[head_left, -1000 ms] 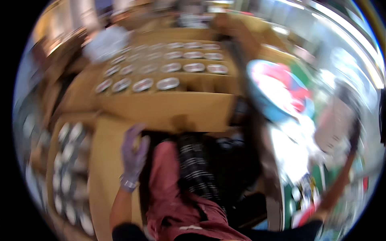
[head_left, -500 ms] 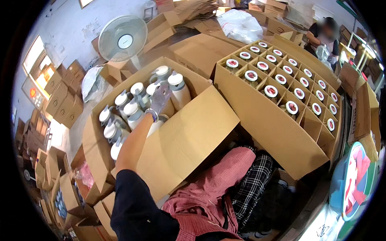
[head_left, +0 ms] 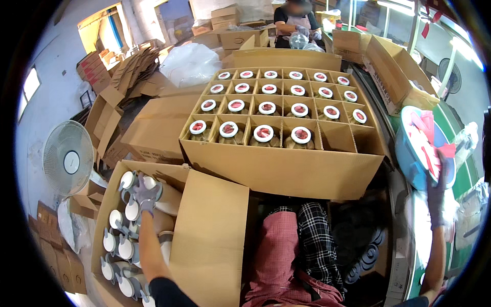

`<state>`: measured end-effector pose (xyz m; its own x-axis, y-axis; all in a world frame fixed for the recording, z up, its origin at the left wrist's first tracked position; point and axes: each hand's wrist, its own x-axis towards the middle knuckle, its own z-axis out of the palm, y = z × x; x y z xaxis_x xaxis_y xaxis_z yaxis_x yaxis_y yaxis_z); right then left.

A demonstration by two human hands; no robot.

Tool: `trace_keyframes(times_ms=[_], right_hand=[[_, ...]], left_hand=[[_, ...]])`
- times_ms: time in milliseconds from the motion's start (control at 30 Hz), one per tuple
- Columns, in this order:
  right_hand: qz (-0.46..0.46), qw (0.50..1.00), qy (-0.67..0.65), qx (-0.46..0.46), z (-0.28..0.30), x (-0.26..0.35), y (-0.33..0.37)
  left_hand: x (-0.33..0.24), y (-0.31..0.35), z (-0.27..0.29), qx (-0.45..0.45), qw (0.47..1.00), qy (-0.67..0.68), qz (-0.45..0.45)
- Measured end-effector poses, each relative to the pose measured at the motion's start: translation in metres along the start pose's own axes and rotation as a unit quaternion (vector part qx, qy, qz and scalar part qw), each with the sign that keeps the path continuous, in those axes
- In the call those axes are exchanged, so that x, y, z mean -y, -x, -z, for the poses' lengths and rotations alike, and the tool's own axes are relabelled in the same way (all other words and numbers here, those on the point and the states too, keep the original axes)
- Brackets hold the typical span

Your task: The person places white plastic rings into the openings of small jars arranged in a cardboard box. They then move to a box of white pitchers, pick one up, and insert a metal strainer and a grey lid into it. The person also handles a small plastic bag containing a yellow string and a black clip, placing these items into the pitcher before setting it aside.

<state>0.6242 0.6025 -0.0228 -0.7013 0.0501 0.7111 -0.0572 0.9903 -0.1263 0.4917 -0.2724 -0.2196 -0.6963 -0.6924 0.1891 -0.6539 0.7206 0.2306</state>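
Note:
My left hand (head_left: 147,194), in a grey glove, is closed around the upper part of a white jug (head_left: 168,200) at the far end of an open carton (head_left: 176,174). Several more white jugs with grey handles and round lids, among them one jug (head_left: 126,248), stand packed along its left side. Over to the right my right hand (head_left: 436,199), also gloved, reaches to the near rim of a blue basin (head_left: 409,153). Its fingers look stretched out and apart, somewhat blurred, beside pink and white pieces (head_left: 423,128) heaped in the basin.
Ahead stands a large carton (head_left: 286,171) with cardboard dividers, holding several jars with white-rimmed, red-patterned lids; two front-right cells hold no jar. A fan (head_left: 69,158) is at left. An open box (head_left: 394,71) stands beside a green bench (head_left: 463,169). Another person (head_left: 296,25) sits at the back.
The view has turned to the right, so the cartons sit lower and further left. My right hand has come into view at the blue basin; my left hand stays among the jugs.

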Motion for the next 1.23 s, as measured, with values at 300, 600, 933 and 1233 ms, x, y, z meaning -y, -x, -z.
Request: trace_keyframes(times_ms=[300,600,933,1233], right_hand=[[0.185,0.910,-0.314,0.197,-0.118,0.218,0.005],[0.106,0.721,-0.604,0.323,-0.117,0.201,0.041],[0.252,0.918,-0.288,0.108,-0.210,0.242,-0.080],[0.155,0.895,-0.250,0.335,-0.239,0.237,-0.147]], left_hand=[[-0.035,0.251,0.142,-0.013,0.673,0.737,0.053],[-0.110,0.402,0.082,0.567,0.702,0.399,-0.166],[-0.216,0.382,0.041,0.425,0.610,0.584,-0.327],[-0.249,0.345,0.026,0.541,0.483,0.685,-0.074]])
